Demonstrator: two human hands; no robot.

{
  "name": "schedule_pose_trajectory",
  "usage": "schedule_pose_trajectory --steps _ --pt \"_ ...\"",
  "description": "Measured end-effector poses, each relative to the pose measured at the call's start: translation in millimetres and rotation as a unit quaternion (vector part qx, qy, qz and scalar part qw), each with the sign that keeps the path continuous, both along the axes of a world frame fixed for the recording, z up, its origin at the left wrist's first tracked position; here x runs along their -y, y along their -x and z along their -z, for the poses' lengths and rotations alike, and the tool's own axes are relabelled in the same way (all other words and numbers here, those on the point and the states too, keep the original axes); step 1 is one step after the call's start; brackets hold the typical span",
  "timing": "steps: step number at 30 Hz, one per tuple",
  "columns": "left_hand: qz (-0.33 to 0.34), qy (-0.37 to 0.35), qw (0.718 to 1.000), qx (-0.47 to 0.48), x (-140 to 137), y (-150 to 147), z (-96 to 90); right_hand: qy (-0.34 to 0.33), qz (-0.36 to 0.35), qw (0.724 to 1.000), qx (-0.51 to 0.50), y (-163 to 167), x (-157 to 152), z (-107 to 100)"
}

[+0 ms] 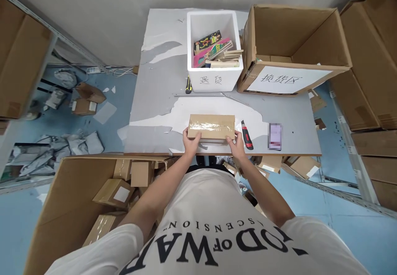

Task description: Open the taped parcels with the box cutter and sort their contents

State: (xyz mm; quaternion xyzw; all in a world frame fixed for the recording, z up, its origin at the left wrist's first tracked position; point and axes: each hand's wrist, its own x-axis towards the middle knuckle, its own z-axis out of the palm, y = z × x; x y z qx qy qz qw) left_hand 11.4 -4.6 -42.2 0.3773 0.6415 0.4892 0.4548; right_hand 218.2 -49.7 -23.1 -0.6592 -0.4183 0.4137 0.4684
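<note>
A brown cardboard box [211, 127], with shiny clear tape along its top, is between my hands near the table's front edge. My left hand [191, 142] grips its left end, thumb on the front face. At the right end, my right hand [236, 144] holds it the same way. Just right of that hand lies a red and black box cutter [247, 135]. A phone [275, 136], its screen blurred, rests further right.
Behind the box stand a white foam bin [214, 78] with books and a large open carton [297, 80]. A yellow and black cutter [188, 84] lies beside the bin. At my left, a big carton [71, 209] holds several taped boxes. Shelves flank both sides.
</note>
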Motion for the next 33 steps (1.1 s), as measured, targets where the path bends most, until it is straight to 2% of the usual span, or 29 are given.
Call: schedule_pose_trajectory --steps 4,7,9,13,16,21,26,29,33 --pt "-0.019 0.015 1.000 0.001 -24 -5 4.9 0.008 0.014 1.000 0.011 1 -23 3" --pt "-0.013 0.012 1.000 0.002 -32 -3 7.9 0.004 0.013 1.000 0.024 4 -29 5" --pt "0.001 0.004 1.000 0.002 -28 0 8.9 -0.004 0.008 0.999 0.033 5 -20 7" --pt "0.025 -0.024 0.999 -0.010 -2 5 7.6 -0.012 -0.007 0.999 0.041 2 11 12" --pt "0.012 -0.020 0.999 -0.023 10 4 5.2 -0.001 -0.023 0.998 0.064 -1 19 13" --pt "-0.014 0.019 0.999 -0.030 -15 1 6.1 -0.004 -0.018 0.993 0.120 -2 -15 15" --pt "-0.034 0.019 0.999 -0.022 -47 -9 15.5 0.010 0.003 0.990 0.140 -8 -52 24" --pt "-0.021 -0.005 0.999 -0.034 -52 -12 23.8 0.010 0.013 0.992 0.124 -13 -53 33" --pt "0.040 -0.029 0.997 -0.050 -39 -5 34.1 0.035 0.005 0.995 0.095 -9 -33 42"
